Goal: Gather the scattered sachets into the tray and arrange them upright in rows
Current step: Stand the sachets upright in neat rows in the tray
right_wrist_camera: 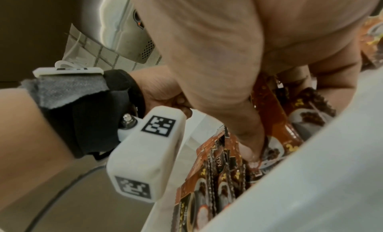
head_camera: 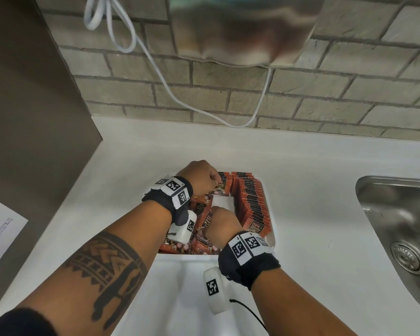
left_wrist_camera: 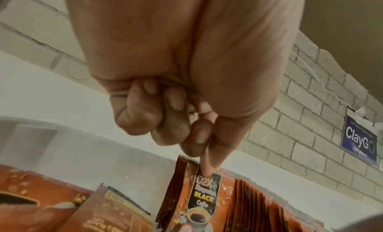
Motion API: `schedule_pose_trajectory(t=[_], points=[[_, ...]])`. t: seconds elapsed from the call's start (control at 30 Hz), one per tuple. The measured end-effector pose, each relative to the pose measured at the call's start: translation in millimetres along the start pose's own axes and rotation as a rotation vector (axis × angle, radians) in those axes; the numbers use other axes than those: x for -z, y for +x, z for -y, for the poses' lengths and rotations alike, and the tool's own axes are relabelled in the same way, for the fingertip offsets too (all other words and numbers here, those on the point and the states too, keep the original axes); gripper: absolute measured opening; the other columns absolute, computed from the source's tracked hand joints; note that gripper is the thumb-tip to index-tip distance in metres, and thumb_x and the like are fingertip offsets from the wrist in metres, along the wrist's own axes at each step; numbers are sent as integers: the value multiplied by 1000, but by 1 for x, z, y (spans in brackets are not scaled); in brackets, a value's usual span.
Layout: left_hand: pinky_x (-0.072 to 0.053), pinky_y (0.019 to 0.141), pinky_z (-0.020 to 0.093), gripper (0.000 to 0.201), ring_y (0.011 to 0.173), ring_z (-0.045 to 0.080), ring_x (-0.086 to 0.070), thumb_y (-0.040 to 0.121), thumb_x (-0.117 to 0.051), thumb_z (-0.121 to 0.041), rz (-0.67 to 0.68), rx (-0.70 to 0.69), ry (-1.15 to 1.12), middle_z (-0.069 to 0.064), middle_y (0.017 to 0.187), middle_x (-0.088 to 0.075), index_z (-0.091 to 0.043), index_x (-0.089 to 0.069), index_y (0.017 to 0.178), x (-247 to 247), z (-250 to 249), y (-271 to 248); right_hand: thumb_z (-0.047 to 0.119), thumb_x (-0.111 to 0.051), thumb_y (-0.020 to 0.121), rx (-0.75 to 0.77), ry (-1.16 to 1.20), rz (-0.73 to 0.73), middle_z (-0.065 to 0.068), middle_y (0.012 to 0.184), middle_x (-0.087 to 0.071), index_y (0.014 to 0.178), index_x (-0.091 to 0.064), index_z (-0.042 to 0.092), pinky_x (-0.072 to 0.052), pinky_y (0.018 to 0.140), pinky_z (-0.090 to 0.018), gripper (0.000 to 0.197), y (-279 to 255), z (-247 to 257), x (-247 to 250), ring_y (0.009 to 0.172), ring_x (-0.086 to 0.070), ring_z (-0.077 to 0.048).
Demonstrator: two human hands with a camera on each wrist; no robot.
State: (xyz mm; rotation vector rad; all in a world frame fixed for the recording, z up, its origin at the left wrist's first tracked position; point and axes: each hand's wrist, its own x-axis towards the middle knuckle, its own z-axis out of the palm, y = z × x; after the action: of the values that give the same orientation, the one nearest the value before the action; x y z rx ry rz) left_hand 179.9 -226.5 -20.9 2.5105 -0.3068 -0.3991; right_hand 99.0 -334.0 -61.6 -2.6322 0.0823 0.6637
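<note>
A white tray [head_camera: 272, 235] sits on the white counter and holds orange-brown coffee sachets. A long row of sachets [head_camera: 252, 202] stands upright along its right side, and more stand at the back. Loose sachets [head_camera: 201, 247] lie flat at the near left. My left hand [head_camera: 212, 179] is at the tray's far left. Its thumb and forefinger pinch the top edge of an upright "Black Coffee" sachet [left_wrist_camera: 204, 197]. My right hand [head_camera: 222, 220] is down in the tray's near part. Its thumb [right_wrist_camera: 251, 153] and curled fingers hold a bunch of sachets [right_wrist_camera: 269, 107].
A steel sink [head_camera: 398, 226] lies to the right of the tray. A white cable [head_camera: 155, 69] loops down the brick wall below a metal appliance [head_camera: 240, 32]. A brown panel [head_camera: 34, 93] and a paper sheet [head_camera: 0, 226] border the left. A white moulded surface [head_camera: 180, 287] lies just in front.
</note>
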Motion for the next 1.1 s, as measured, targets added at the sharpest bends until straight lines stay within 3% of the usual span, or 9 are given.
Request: schedule_pose_trajectory(t=[0.13, 0.33, 0.5, 0.87, 1.1], points=[[-44, 83, 22, 26, 93, 9, -59, 98, -56, -13, 6, -9, 12, 1, 120, -72, -13, -77, 111, -1, 1, -1, 26, -71, 89, 25, 3, -6, -8, 125, -63, 128, -55, 9, -43, 79, -24, 45, -1, -2, 1, 114, -61, -23], [-45, 85, 22, 24, 106, 16, -66, 97, -57, -16, 19, 6, 23, 1, 118, -74, -15, -78, 109, -2, 4, -2, 31, -74, 86, -12, -38, -9, -5, 120, -65, 125, -57, 10, -45, 76, -24, 47, -3, 0, 0, 111, -63, -21], [-47, 82, 22, 25, 95, 13, -65, 96, -57, -15, 28, -3, 22, 0, 114, -75, -16, -79, 107, -2, 4, -2, 32, -76, 85, -88, -57, -24, -3, 115, -68, 118, -64, 13, -48, 74, -26, 40, -3, 6, -2, 105, -66, -19], [-52, 92, 28, 21, 103, 16, -66, 95, -61, -19, 47, 11, 33, -1, 113, -75, -17, -79, 105, -3, 6, -2, 27, -68, 91, 66, -46, -47, -9, 124, -63, 127, -55, 7, -48, 83, -27, 43, -15, 2, 12, 114, -61, -24], [-48, 92, 26, 21, 108, 17, -65, 96, -62, -20, 65, 8, 19, 0, 118, -73, -14, -79, 107, -1, 5, -5, 26, -69, 90, 94, 31, -67, -8, 117, -65, 122, -57, 9, -50, 82, -28, 38, -26, 0, 24, 106, -63, -23]])
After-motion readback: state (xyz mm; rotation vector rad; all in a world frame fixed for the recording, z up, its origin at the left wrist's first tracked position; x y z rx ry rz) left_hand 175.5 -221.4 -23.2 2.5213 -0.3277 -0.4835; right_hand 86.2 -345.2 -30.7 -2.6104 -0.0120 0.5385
